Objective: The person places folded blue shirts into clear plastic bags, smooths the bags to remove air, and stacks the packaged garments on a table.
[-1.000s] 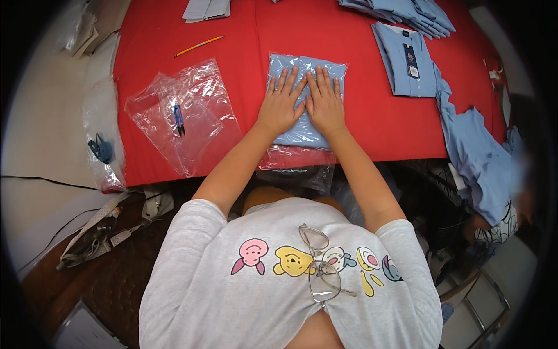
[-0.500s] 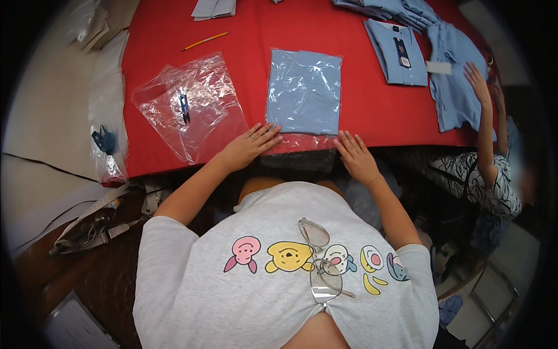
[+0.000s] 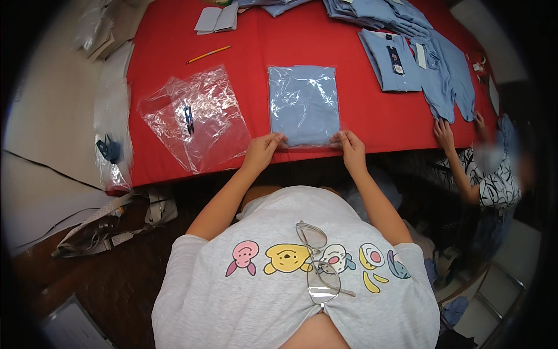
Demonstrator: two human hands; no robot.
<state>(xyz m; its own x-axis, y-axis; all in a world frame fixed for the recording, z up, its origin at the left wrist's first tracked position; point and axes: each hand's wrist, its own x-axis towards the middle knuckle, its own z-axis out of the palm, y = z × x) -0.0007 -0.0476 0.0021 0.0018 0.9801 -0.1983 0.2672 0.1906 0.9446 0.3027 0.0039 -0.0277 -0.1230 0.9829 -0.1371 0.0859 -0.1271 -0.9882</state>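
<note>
A folded light-blue garment (image 3: 303, 107) lies flat inside a clear plastic bag (image 3: 302, 71) at the front edge of the table. The bag's near left corner is pinched between the fingers of my left hand (image 3: 263, 153). My right hand (image 3: 352, 150) grips the near right corner the same way. To the left, empty clear plastic bags (image 3: 218, 125) are spread on the cloth, with small blue-and-black thread snips (image 3: 189, 119) on top of them.
A yellow pencil (image 3: 208, 54) and an open notebook (image 3: 218, 18) lie farther back on the red-covered table (image 3: 174, 58). At the right are a folded blue shirt (image 3: 386, 61) with a dark tag and more blue garments, one under a co-worker's hand (image 3: 444, 136). A teal tape dispenser (image 3: 108, 149) sits far left.
My flat, spread hands have closed on the bag's near corners, folding in the loose plastic there. The co-worker's hands have come down to the near edge of a blue garment.
</note>
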